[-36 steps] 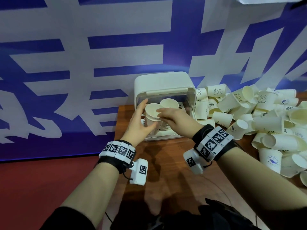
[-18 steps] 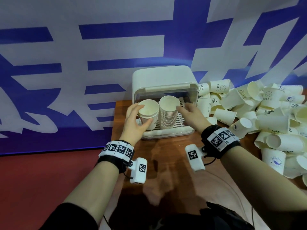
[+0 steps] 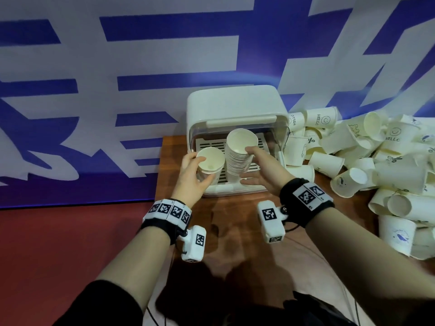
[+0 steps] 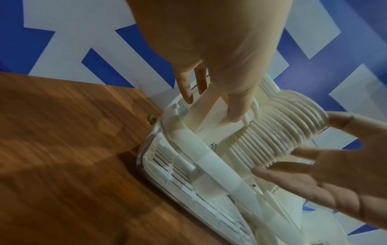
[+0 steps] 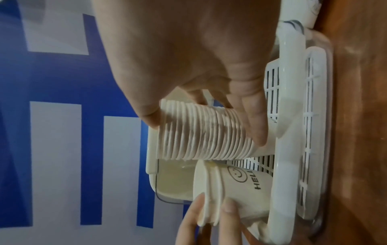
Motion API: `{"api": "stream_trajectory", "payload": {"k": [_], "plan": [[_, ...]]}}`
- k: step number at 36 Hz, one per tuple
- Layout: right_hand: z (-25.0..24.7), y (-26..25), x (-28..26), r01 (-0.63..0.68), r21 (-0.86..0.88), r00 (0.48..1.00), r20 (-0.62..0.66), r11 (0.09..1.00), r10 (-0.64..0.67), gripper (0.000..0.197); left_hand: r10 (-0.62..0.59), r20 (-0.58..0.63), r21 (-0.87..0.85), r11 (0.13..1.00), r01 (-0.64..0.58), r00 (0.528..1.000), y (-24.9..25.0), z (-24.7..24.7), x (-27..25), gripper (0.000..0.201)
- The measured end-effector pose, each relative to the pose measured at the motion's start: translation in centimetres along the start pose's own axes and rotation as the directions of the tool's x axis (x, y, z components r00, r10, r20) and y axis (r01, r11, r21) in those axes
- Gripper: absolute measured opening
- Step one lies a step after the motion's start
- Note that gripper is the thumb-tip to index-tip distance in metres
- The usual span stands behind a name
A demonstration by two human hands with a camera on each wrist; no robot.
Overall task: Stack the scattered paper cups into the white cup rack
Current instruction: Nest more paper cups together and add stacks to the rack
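We're looking at a wall that's all white with chunky blue strokes, probably giant lettering, though we can't read it this close. Below it there's a plain red floor. Right in front of us is a dark wooden table with visible grain and soft shadows across it.

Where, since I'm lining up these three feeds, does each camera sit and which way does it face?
Head: worn on the head, facing forward and down at the white cup rack and loose cups; both forearms, left hand and right hand show.
Left wrist: on the left wrist, looking along the left hand at the short stack it holds.
Right wrist: on the right wrist, looking along the right hand gripping the tall stack.
Shared: both wrist views show both stacks, both hands and the rack.
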State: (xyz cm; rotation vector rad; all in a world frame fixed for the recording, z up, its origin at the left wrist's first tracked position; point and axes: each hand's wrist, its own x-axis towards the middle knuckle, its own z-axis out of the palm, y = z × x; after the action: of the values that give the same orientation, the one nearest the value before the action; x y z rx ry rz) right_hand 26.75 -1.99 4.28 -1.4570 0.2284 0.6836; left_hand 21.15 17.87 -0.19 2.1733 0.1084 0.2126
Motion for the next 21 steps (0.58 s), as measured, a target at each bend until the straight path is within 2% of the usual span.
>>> {"api": "stream_trajectory", "payload": {"k": [6,10,17,21], "plan": [[0.3,-0.5,0.2,0.028,-0.124,0.999,-0.025,0.992,-0.032,0.054,-0.071,0.023,0.243,0.968,0.063,0.997,-1.0,0.6,0.5,0.052],[0.0,-0.4,0.3,0.035,-0.144,0.999,-0.010,0.989,-0.037,0.058,-0.084,0.060,0.376,0.925,0.055,0.995,-1.7,1.0,0.4,0.058],[-0.2,-0.1,0.2,0.046,-0.200,0.999,-0.004,0.979,-0.047,0.063,-0.139,0.110,0.393,0.916,0.086,0.984,-1.9,1.0,0.1,0.067],[-0.3,-0.4,-0.2,0.084,-0.252,0.996,-0.021,0.964,-0.092,0.063,-0.096,0.054,0.318,0.945,0.074,0.994,-1.4,0.8,0.0,0.069]]}}
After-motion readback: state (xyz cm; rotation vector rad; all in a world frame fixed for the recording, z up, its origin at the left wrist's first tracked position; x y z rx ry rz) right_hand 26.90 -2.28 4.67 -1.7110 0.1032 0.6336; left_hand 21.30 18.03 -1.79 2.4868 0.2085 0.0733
